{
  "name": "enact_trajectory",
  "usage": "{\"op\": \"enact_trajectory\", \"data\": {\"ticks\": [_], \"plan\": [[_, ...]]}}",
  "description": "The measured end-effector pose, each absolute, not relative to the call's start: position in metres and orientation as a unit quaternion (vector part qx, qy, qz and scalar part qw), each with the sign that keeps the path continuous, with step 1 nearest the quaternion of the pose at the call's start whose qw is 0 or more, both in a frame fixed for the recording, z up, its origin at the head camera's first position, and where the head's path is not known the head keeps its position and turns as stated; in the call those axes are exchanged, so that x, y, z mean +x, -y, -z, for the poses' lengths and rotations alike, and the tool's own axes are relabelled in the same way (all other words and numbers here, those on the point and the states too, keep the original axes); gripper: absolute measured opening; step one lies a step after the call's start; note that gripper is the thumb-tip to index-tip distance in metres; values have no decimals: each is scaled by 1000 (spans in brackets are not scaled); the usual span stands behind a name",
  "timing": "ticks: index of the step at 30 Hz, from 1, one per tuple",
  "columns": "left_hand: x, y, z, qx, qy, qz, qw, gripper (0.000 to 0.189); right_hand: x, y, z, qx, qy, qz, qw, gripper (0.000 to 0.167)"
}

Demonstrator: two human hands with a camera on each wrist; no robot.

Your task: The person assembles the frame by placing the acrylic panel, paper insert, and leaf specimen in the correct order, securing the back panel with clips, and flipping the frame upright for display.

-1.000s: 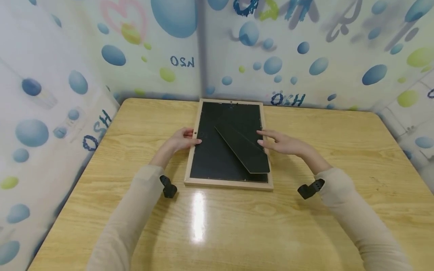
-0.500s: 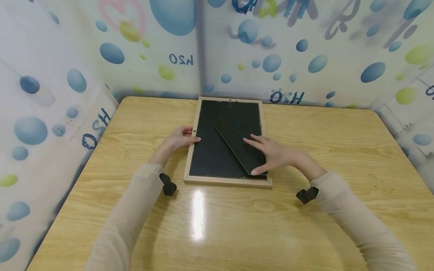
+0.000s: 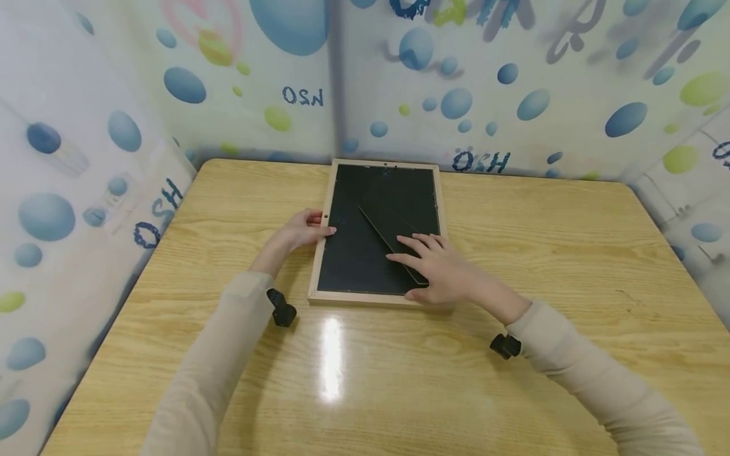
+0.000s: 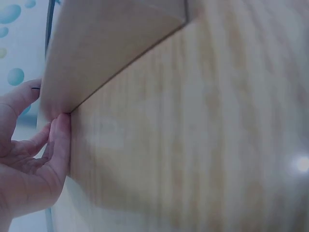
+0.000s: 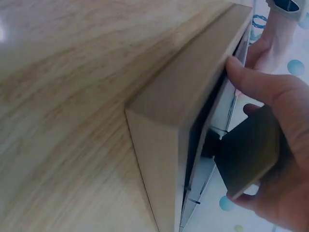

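The left hand point(image 3: 302, 230) grips the left rim of the frame point(image 3: 359, 297), which lies dark side up on the bench point(image 3: 399, 367). Rightward, the right hand point(image 3: 443, 272) is spread over the slanting stand point(image 3: 393, 229); whether its fingers grip, I cannot tell. Sideways force there might wrench the stand loose.

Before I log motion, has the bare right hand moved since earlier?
Yes: the right hand moved left and nearer the viewer, relative to the yellowish wooden tabletop.

Picture frame point(image 3: 359, 256) on table point(image 3: 536, 253), wall point(image 3: 490, 88) behind.
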State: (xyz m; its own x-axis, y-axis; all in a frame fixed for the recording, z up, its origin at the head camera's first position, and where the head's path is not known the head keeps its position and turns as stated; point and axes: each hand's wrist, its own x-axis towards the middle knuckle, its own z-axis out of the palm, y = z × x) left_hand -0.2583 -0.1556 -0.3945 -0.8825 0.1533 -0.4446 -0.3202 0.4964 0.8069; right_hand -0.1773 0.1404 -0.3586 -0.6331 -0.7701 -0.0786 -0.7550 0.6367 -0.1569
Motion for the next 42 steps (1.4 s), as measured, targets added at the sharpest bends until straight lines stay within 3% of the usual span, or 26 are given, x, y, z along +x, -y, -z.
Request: {"op": "enact_trajectory", "data": {"ticks": [5,11,27,34,39,42], "plan": [[-259,154,394,-46,-836,-490,243,64,-175,-140,365,-406,-910,66,56,60],[-258,153,390,-53,-838,-486,241,56,-179,-134,365,-375,-919,92,82,55],[-257,153,392,-64,-838,-488,236,56,-173,-107,365,-317,-935,88,132,55],[-252,157,401,-45,-845,-480,231,62,-178,-114,375,-352,-919,153,93,59],[-245,160,402,-16,-853,-472,221,71,-189,-124,366,-262,-927,257,79,62],[-239,162,398,17,-859,-462,221,73,-201,-134,358,-162,-923,326,122,61]]}}
